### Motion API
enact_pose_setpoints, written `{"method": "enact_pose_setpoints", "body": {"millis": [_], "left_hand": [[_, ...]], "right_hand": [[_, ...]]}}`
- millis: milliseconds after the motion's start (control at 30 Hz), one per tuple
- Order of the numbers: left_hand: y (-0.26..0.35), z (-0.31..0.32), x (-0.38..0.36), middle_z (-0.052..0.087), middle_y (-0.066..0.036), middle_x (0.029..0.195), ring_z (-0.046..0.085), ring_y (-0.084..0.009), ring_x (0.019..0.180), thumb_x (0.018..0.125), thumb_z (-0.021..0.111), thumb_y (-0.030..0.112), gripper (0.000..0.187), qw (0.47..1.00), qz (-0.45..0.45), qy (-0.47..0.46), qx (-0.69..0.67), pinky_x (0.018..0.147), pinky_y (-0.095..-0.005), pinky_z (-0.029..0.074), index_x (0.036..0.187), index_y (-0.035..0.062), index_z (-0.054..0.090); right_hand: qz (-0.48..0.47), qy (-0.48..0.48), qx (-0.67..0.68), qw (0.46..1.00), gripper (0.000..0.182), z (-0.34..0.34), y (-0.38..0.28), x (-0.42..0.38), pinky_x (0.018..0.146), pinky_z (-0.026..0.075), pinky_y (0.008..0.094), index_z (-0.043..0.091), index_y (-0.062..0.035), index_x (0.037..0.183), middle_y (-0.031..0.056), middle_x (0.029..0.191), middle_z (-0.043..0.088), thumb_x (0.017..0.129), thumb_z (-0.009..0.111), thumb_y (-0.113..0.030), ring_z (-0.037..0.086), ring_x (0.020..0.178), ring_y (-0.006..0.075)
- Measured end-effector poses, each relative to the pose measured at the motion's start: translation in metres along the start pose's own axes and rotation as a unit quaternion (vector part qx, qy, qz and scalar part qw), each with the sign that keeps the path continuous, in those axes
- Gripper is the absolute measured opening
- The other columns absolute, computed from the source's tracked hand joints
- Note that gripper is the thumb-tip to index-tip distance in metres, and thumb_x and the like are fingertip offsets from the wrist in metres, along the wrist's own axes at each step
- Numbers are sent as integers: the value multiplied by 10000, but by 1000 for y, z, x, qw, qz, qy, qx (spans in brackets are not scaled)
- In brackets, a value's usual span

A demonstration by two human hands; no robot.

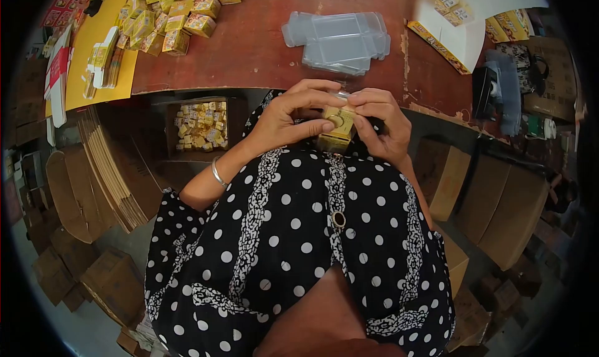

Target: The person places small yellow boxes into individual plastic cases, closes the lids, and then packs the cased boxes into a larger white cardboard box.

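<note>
A small yellow box (pixel 339 123) is held between my two hands, close to my body at the table's front edge. The fingers of my left hand (pixel 298 112) curl round its left side, the thumb against its face. On the other side, my right hand (pixel 382 121) has its fingertips at the top of the box. Something clear shows at the fingertips, too small to make out. Flat clear plastic packages (pixel 340 40) lie stacked on the red table (pixel 249 57) beyond my hands.
Many yellow boxes (pixel 178 14) are heaped at the back left, by folded cartons (pixel 106 60) on yellow board. An open carton (pixel 203 125) of small yellow pieces sits below the table's edge. A white tray (pixel 452 35) lies at the back right.
</note>
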State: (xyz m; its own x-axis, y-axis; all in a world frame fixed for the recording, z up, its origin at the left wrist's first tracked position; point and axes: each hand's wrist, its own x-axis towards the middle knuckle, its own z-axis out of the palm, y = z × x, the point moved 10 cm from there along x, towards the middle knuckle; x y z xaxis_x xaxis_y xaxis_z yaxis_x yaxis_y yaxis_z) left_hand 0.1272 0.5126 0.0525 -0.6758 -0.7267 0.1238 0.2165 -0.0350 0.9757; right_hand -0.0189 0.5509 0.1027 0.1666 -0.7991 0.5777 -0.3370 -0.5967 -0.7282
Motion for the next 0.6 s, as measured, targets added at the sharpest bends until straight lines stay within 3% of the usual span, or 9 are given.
{"method": "enact_pose_setpoints", "body": {"millis": [67,133,167,233,300,333,400,500,600], "left_hand": [[-5,-5,5,485,-122,1437,575,-227,1260,902,711,-22,371,998,-17,38,-38,1060,-357,518,1264,42,668],[3,-8,10,488,-126,1434,565,-219,1272,903,681,-70,328,998,2,49,-50,1046,-346,514,1222,9,667],[4,-8,13,485,-129,1436,559,-220,1283,901,672,-87,327,997,9,44,-62,1049,-342,507,1216,3,665],[12,-8,20,494,-131,1436,612,-145,1120,895,673,-96,320,996,34,57,-60,949,-283,525,1199,5,665],[11,-14,22,513,-129,1429,575,-63,886,896,688,-73,310,998,15,64,-13,819,-229,500,1192,15,668],[12,-13,27,530,-124,1418,479,-29,751,893,705,-52,306,997,30,72,-13,736,-203,445,1187,27,672],[11,-11,33,529,-122,1420,486,-29,757,896,708,-43,298,998,31,60,-7,740,-204,448,1183,27,672],[9,-7,38,526,-118,1425,490,-29,763,901,715,-27,284,998,27,56,8,743,-206,450,1177,26,673],[9,-1,42,524,-118,1427,480,-27,756,906,718,-15,275,998,19,51,9,739,-206,447,1174,25,673]], "right_hand": [[49,3,-7,999,213,-11,0,3,908,542,351,651,8,1060,148,1121,698,855,704,35,661,1059,274],[103,132,-34,985,189,-65,7,-5,912,557,374,610,33,1151,175,1188,659,975,610,-36,643,1095,263],[140,262,-40,954,181,-112,15,-15,880,576,352,627,27,1146,141,1166,669,1002,601,-80,649,1056,229],[197,464,-70,861,171,-223,30,-54,821,580,328,656,24,1097,109,1117,690,1014,606,-117,661,983,188],[246,531,-160,795,191,-312,45,-100,766,563,310,691,15,1056,72,1045,710,1006,628,-157,661,906,160],[240,540,-170,789,191,-346,54,-121,766,563,310,691,15,1056,72,1045,710,1006,628,-157,661,906,160],[402,376,-287,784,253,-385,103,-146,737,538,300,715,-10,1074,36,1003,711,991,653,-241,654,881,136],[445,338,-291,777,330,-411,147,-173,686,507,287,731,2,1030,26,854,701,942,708,-315,622,756,105],[497,310,-243,773,311,-418,170,-181,667,503,286,719,-22,1021,6,860,676,943,702,-323,623,763,110]]}}
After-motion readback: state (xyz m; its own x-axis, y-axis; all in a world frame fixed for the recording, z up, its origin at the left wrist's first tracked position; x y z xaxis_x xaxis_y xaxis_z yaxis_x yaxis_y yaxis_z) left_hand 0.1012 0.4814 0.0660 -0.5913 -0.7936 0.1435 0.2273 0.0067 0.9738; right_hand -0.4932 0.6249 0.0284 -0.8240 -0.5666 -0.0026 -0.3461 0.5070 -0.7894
